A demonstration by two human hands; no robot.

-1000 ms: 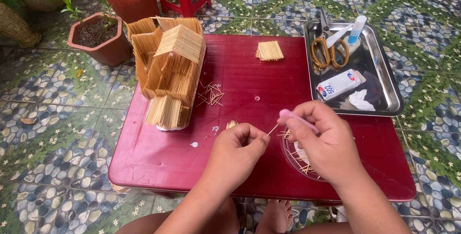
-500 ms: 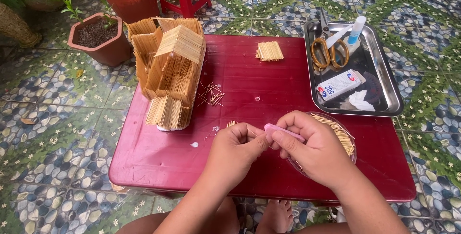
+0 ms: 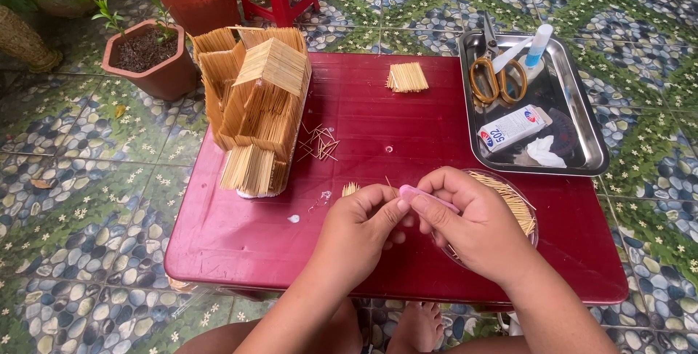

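1. Toothpick [image 3: 390,183]: one thin pale sliver, pinched in the left hand [image 3: 363,224] fingertips above the red table [image 3: 240,248].
2. One pink tool [image 3: 425,197], clamped in the right hand [image 3: 476,224].
3. One toothpick house [image 3: 256,107], one steel tray [image 3: 592,143], two plant pots.

Both forearms are bare, with no sleeves, watch, bracelets or rings showing. The left hand [image 3: 363,227] and right hand [image 3: 476,227] have short, plain nails. Below the grip, bare knees and a bare foot [image 3: 422,325] show.
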